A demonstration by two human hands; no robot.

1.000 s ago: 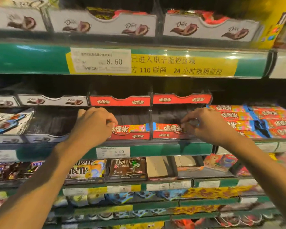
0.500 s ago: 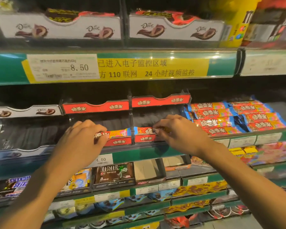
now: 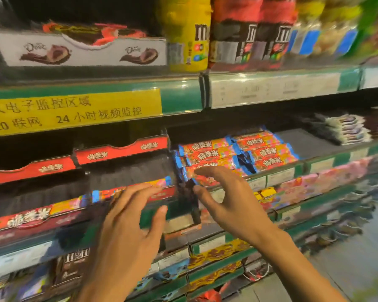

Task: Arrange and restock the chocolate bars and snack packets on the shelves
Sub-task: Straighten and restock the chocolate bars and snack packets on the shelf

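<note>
Red display boxes (image 3: 120, 152) with colourful chocolate bars (image 3: 131, 189) stand on the middle shelf. To their right lies a loose stack of the same red-and-blue bars (image 3: 238, 150). My left hand (image 3: 129, 225) hovers in front of the box bars with fingers spread, holding nothing. My right hand (image 3: 229, 199) reaches toward the lower left corner of the loose stack, fingers straight and thumb apart, empty. The picture is blurred by motion.
White Dove boxes (image 3: 81, 51) and M&M's bags (image 3: 188, 33) fill the top shelf above a green price rail (image 3: 183, 94). Pale packets (image 3: 345, 129) lie at the far right of the middle shelf. Lower shelves hold more snacks (image 3: 216, 253).
Both hands have let go of the bars in the red boxes and opened. The view and my right hand have swung right toward the loose stack.
</note>
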